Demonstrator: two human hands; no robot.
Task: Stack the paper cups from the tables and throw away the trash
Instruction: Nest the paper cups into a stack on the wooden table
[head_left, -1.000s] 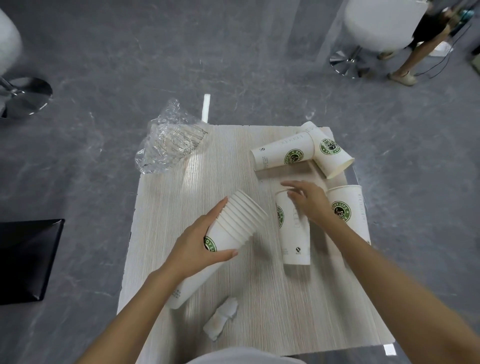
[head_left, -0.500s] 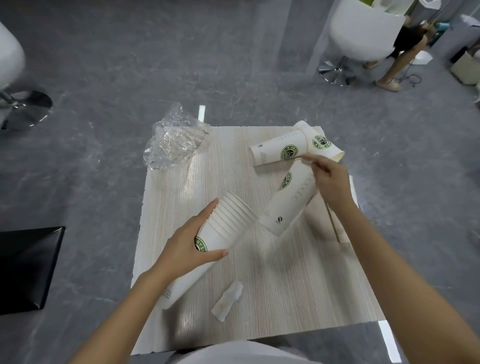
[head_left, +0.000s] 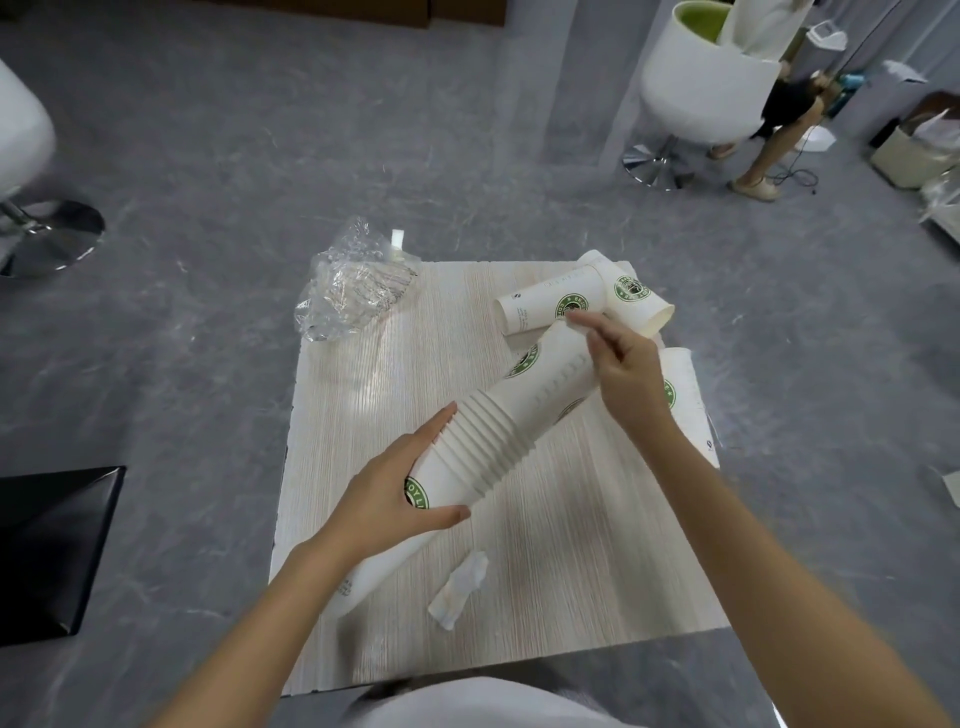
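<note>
Head view shows the left hand (head_left: 384, 499) with its grip clamped round the stack of nested cups (head_left: 467, 452), held tilted above the counter (head_left: 571, 545), mouth end pointing toward the far right. The right hand (head_left: 623, 364) has its grip closed on the wide end of a single cup (head_left: 550, 374), whose base sits inside the mouth of the stack; it does not look pushed fully home.

By my reading, the stacking is well along but unfinished. At the far right corner the left corner cup (head_left: 550, 304) and the right corner cup (head_left: 639, 299) lie on their sides, touching. An edge cup (head_left: 685, 395) lies at the right side, partly hidden under the right wrist. That leaves 3 cups here after the 1 in hand.

None of the trash looks dealt with. A crumpled plastic wrapper (head_left: 353, 291) sits on the far left corner, overhanging the edge, and a crumpled tissue (head_left: 460, 590) lies toward the front, near the base of the stack. Whether other tables hold more cups cannot be told.
</note>
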